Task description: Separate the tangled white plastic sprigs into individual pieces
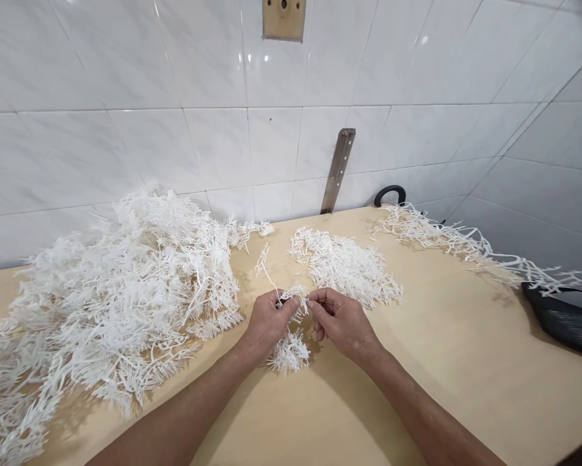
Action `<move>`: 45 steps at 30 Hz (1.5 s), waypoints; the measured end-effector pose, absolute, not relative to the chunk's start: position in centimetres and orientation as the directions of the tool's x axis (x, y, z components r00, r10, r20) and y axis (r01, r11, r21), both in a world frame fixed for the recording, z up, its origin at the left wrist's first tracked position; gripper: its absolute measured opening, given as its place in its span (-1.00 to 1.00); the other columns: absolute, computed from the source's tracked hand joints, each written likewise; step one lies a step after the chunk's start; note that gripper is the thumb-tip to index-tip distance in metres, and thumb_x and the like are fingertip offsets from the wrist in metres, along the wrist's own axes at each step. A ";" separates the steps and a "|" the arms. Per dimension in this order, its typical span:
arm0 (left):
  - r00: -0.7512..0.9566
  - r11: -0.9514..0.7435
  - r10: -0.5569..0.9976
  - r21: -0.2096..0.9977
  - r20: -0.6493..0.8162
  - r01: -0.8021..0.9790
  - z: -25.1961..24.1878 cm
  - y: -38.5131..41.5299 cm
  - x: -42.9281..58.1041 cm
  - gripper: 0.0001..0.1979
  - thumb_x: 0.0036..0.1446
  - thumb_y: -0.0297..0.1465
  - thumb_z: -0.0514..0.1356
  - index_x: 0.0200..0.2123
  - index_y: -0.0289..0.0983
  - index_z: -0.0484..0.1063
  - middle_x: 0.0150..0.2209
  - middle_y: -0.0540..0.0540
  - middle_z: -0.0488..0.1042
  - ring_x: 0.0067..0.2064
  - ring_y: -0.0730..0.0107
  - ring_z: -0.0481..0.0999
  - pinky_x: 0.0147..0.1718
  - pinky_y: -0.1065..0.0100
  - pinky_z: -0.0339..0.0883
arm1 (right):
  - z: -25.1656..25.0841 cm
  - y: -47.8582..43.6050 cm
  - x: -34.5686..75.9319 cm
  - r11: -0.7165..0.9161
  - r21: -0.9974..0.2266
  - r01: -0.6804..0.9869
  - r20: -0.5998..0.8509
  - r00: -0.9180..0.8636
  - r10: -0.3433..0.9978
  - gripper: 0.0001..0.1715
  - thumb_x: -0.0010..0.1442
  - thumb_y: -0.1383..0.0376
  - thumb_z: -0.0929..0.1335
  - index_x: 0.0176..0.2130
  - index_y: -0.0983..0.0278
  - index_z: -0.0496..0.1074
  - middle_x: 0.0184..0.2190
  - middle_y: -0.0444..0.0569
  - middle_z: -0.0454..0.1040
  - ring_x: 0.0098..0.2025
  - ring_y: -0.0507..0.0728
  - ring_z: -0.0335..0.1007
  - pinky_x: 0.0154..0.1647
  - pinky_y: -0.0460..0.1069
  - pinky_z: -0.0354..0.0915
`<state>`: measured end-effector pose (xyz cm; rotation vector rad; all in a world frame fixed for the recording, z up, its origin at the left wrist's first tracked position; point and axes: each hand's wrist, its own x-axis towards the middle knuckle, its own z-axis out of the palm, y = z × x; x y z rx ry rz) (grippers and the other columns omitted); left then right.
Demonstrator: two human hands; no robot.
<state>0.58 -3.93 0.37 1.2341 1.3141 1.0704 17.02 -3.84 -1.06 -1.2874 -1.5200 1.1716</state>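
My left hand (270, 320) and my right hand (342, 320) meet over the middle of a pale wooden table (417, 375). Both are closed in a pinch on one white plastic sprue strip (291, 349), a thin stem bristling with small parts. Its lower end hangs in a tuft under my left hand, and its upper end curves up past my left fingers. A huge heap of the same white strips (125, 298) lies just left of my left hand. A smaller pile (344, 262) sits right behind my right hand.
A long trail of stripped white stems (465, 246) runs along the table's far right edge. A dark mesh basket (562, 317) sits at the right edge. The white tiled wall (174, 97) stands close behind, with a metal strip (338, 169) leaning on it.
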 end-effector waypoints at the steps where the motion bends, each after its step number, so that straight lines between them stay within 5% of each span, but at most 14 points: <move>1: 0.013 0.087 0.996 0.990 -0.089 0.107 0.4 -3.9 0.6 -0.65 0.04 -0.12 0.26 -0.41 -0.34 0.48 -0.54 -0.01 0.42 -0.52 0.43 0.34 -0.48 0.39 0.19 | -1.1 -3.8 17.0 0.050 -0.971 0.233 0.012 -0.162 0.987 -0.72 0.23 0.10 0.34 -0.22 0.26 0.43 -0.63 -0.18 0.41 -0.63 0.05 0.40 -0.58 -0.06 0.41; 14: 0.063 0.081 0.994 0.992 -0.087 0.095 -0.3 -3.9 0.4 -0.63 0.05 -0.10 0.26 -0.39 -0.33 0.48 -0.52 -0.04 0.44 -0.51 0.42 0.34 -0.51 0.42 0.15 | -1.2 -3.7 17.0 0.027 -0.958 0.286 -0.005 -0.111 0.994 -0.74 0.22 0.11 0.32 -0.23 0.24 0.43 -0.62 -0.19 0.42 -0.66 0.06 0.41 -0.60 -0.06 0.38; 20: 0.050 0.086 0.994 0.988 -0.093 0.129 0.0 -4.1 0.5 -0.62 0.02 -0.07 0.28 -0.49 -0.31 0.41 -0.63 0.05 0.30 -0.58 0.52 0.19 -0.57 0.44 0.06 | -1.2 -3.2 17.7 0.060 -0.887 0.458 0.107 0.076 0.991 -0.74 0.21 0.09 0.32 -0.29 0.23 0.42 -0.62 -0.16 0.43 -0.67 0.06 0.40 -0.56 -0.05 0.36; 25: 0.015 0.107 0.994 0.992 -0.109 0.070 0.8 -4.4 0.7 -0.65 0.01 -0.10 0.30 -0.44 -0.31 0.48 -0.66 0.09 0.24 -0.60 0.52 0.16 -0.56 0.44 0.07 | -0.3 -3.0 18.7 0.110 -0.822 0.559 0.273 0.217 0.937 -0.57 0.16 0.04 0.36 -0.08 0.27 0.40 -0.41 -0.04 0.52 -0.61 0.07 0.40 -0.50 0.00 0.37; 32: 0.011 0.072 0.997 0.995 -0.073 0.063 0.5 -4.4 0.8 -0.63 0.03 -0.10 0.28 -0.34 -0.34 0.51 -0.52 -0.02 0.45 -0.52 0.44 0.35 -0.49 0.40 0.22 | -0.3 -3.5 17.8 -0.035 -0.960 0.279 -0.072 -0.125 0.990 -0.55 0.20 -0.05 0.31 -0.27 0.27 0.51 -0.63 -0.18 0.36 -0.71 -0.01 0.24 -0.70 -0.09 0.21; 45: 0.003 0.072 0.997 0.992 -0.072 0.104 -0.1 -4.1 0.9 -0.61 0.03 -0.08 0.26 -0.36 -0.35 0.51 -0.48 -0.05 0.48 -0.46 0.39 0.39 -0.47 0.40 0.22 | -0.8 -3.5 17.1 -0.048 -0.970 0.239 -0.083 -0.141 0.987 -0.75 0.15 0.11 0.35 -0.31 0.25 0.45 -0.65 -0.21 0.39 -0.72 -0.01 0.28 -0.70 -0.11 0.23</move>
